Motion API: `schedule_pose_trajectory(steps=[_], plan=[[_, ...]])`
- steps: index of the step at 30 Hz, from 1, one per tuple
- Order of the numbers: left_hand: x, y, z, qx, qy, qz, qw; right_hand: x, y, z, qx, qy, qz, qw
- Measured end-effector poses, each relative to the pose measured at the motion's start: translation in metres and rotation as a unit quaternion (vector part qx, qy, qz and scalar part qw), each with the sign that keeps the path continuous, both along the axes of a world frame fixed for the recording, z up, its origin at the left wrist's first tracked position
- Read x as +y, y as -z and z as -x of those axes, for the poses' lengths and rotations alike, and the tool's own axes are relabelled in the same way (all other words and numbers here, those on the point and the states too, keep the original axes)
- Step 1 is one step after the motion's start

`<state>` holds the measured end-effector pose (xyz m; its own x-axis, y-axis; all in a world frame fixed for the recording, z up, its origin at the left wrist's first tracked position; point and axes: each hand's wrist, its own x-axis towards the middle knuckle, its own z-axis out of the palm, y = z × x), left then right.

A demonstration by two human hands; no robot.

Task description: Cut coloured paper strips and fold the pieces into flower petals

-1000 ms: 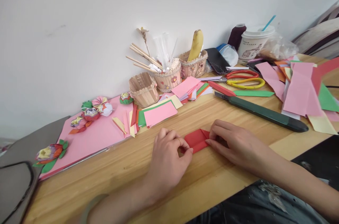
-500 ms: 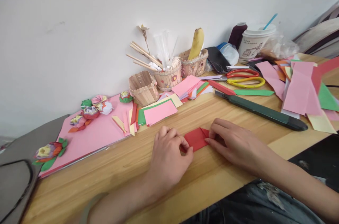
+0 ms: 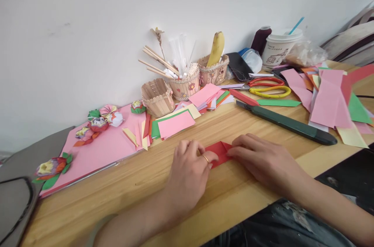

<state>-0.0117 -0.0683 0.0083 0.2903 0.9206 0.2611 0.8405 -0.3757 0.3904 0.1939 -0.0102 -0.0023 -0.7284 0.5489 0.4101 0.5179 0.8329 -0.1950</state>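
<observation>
A folded piece of red paper [image 3: 218, 151] lies on the wooden table [image 3: 140, 184] between my two hands, with a crease and a folded corner at its right end. My left hand [image 3: 191, 169], a ring on one finger, pinches the paper's left end. At the right end, the fingertips of my right hand [image 3: 260, 155] are closed on the folded corner. The ends of the paper are hidden under my fingers.
Behind my hands are paper strips [image 3: 177, 124] and small wooden baskets [image 3: 157, 101]. A green utility knife [image 3: 289, 124] and scissors [image 3: 270, 86] lie at the right, near a paper pile [image 3: 330, 99]. Folded paper flowers [image 3: 97, 124] sit on a pink sheet [image 3: 117, 142].
My left fingers have shifted over the paper's left end, bringing the ring into view. My right fingers have straightened and press lower on the folded corner. The paper stays in place.
</observation>
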Motion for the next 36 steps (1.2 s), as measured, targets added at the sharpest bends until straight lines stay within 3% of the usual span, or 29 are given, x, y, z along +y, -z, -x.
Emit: schedule_pose_trajectory(steps=[5, 9, 13, 21, 28, 36], plan=[[-0.001, 0.006, -0.002, 0.082, 0.035, -0.074, 0.993, -0.016, 0.005, -0.009, -0.063, -0.024, -0.102, 0.992], [-0.006, 0.004, -0.001, 0.173, 0.039, -0.138, 0.974, -0.018, 0.008, -0.018, -0.071, -0.017, -0.098, 0.992], [-0.011, 0.001, 0.002, 0.203, 0.071, -0.192, 0.957, -0.02, 0.006, -0.021, -0.076, -0.002, -0.109, 0.991], [-0.011, 0.001, 0.006, 0.217, 0.1, -0.167, 0.956, -0.032, -0.004, 0.003, -0.095, -0.024, -0.116, 0.988], [-0.013, -0.002, 0.008, 0.202, 0.102, -0.175, 0.958, -0.021, 0.0, -0.016, -0.108, 0.024, -0.124, 0.986], [-0.017, -0.008, 0.01, 0.219, 0.133, -0.191, 0.948, -0.016, -0.002, -0.019, -0.078, -0.008, -0.082, 0.994]])
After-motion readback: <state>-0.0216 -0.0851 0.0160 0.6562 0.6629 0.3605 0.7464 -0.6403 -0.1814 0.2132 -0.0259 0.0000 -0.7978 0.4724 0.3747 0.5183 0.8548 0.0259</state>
